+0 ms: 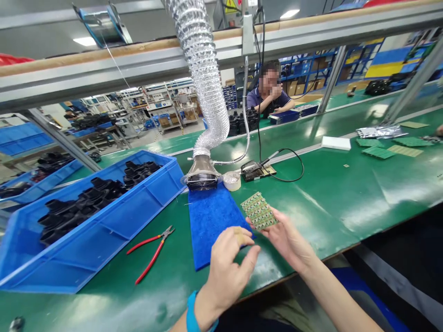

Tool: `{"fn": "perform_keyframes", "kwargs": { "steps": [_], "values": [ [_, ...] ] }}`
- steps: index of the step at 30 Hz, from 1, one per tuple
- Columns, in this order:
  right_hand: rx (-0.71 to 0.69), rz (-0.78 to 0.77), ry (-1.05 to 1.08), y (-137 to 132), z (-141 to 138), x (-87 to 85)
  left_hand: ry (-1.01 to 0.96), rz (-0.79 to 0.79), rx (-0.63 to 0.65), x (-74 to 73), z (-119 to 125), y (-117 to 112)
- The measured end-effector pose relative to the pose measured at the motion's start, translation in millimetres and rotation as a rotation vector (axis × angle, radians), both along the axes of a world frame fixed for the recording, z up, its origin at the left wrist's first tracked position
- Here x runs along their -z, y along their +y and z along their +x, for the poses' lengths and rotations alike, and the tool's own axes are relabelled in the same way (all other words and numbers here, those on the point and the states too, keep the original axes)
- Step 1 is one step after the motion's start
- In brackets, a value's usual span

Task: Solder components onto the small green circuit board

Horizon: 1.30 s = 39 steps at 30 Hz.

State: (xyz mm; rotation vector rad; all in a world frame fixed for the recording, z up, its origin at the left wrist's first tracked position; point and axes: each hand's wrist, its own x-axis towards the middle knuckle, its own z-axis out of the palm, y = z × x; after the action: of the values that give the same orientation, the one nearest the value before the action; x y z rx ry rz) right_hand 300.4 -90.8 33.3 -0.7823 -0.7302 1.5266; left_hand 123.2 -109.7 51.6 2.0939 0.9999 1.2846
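Note:
My right hand [289, 240] grips a green circuit board panel [259, 211] by its edge, with rows of small components facing up. Just left of it is my left hand [228, 265], a blue band around the wrist. Its fingers are bent and the thumb stands apart, with nothing visible between them. Beneath the hands lies a blue cloth [214, 221] on the green bench. Red-handled cutting pliers [152, 253] rest with jaws apart to the left of the cloth.
A blue bin [114, 216] of black plastic parts stands left. A fume duct [204, 177] ends above the cloth, beside a tape roll [231, 181] and a soldering iron stand [254, 170]. More boards [377, 151] lie right. A person [272, 92] sits across the bench.

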Motion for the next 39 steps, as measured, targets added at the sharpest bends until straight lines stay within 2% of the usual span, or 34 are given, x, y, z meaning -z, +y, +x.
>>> {"fn": "perform_keyframes", "kwargs": {
  "steps": [2,4,7,11,14,18,22,31,39],
  "values": [
    [-0.060,-0.011,0.023,-1,-3,1.5,-0.098,-0.044,-0.104,-2.9,-2,10],
    [-0.104,-0.029,0.043,-2,-5,2.6,-0.140,-0.055,-0.188,1.5,-3,15],
    [-0.074,-0.017,0.011,-5,-6,3.9,-0.150,-0.077,-0.234,10.7,-2,20],
    [0.149,0.070,-0.202,-6,-2,6.8,-0.302,-0.317,-0.174,15.0,-3,26],
    [0.220,0.148,-0.299,-5,2,8.2,-0.442,-0.486,-0.112,13.3,-4,33],
    [0.194,0.180,-0.316,-5,4,8.5,-0.543,-0.586,-0.031,11.3,-6,38],
    [0.144,0.148,-0.276,-7,1,8.4,-0.581,-0.653,0.021,9.9,-4,37],
    [0.100,0.134,-0.254,-6,1,9.1,-0.563,-0.729,0.010,6.8,-1,37],
    [0.030,0.050,-0.121,-6,1,8.5,-0.517,-0.759,-0.002,7.4,-1,38]
  ]
}}
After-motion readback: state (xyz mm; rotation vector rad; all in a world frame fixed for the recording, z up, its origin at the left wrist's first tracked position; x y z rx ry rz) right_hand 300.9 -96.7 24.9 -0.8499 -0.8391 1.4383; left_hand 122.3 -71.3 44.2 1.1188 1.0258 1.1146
